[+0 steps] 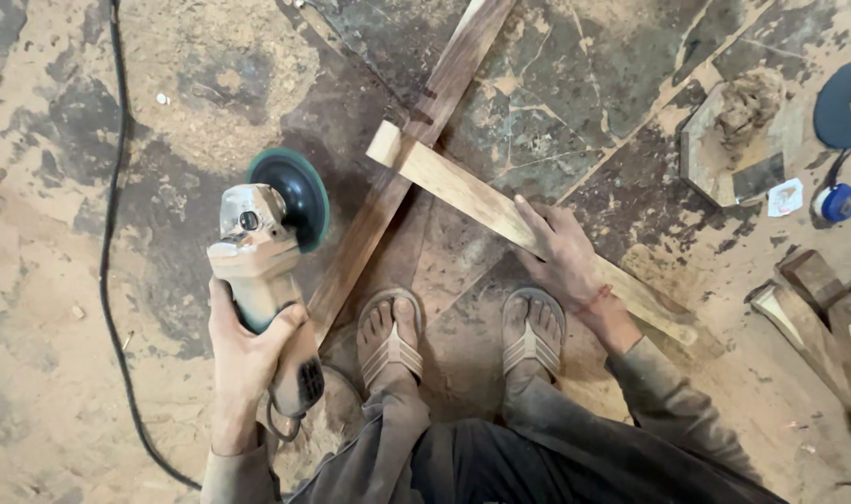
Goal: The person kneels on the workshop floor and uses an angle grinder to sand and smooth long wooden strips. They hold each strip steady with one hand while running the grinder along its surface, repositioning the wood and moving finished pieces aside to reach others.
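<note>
A dusty grinder [262, 271] is gripped around its body, disc end pointing to twelve o'clock. Its round dark disc [293, 196], green at the rim, is held on edge just beside a long dark slat [397, 168]. That slat is laid on the floor from seven o'clock to one o'clock. A paler slat [463, 191] is laid across it, running from ten o'clock to four o'clock, and is pressed down flat.

a woodworking shop: sawdust-covered floor [43, 280], angle grinder [262, 252].
</note>
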The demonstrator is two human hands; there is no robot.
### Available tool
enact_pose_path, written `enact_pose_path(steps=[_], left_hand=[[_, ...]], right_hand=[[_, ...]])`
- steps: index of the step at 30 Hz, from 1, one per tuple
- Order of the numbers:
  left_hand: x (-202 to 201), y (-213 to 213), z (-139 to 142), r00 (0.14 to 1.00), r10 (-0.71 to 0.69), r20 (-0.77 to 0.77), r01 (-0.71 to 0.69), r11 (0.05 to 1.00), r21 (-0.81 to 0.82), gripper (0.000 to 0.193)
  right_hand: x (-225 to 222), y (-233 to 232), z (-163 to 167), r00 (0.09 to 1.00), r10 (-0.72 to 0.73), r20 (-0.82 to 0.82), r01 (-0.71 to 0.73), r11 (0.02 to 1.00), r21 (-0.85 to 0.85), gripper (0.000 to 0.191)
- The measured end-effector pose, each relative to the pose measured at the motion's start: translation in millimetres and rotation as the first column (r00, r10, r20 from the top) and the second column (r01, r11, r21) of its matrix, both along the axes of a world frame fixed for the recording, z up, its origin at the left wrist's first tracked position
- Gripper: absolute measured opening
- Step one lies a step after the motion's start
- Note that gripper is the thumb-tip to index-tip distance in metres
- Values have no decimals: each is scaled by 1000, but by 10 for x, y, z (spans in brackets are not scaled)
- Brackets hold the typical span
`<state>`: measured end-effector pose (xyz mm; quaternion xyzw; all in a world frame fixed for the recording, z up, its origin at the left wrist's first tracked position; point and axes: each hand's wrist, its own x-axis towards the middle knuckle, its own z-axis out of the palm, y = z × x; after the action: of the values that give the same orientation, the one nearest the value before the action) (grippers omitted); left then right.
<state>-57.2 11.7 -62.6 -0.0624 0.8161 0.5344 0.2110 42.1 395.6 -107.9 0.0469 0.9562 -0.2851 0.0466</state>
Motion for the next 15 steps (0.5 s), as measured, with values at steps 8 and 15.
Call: enact_pose_path(steps=[8,15], left_hand=[[23,-2,-28,999,-21,-42,20,999,-43,68],[-40,138,75,994,-103,-30,92,964,-248,90]], right_hand=[[149,207,-42,991,109,-71,-110,994,0,74],[245,237,165,992,121,29,-124,984,130,79]])
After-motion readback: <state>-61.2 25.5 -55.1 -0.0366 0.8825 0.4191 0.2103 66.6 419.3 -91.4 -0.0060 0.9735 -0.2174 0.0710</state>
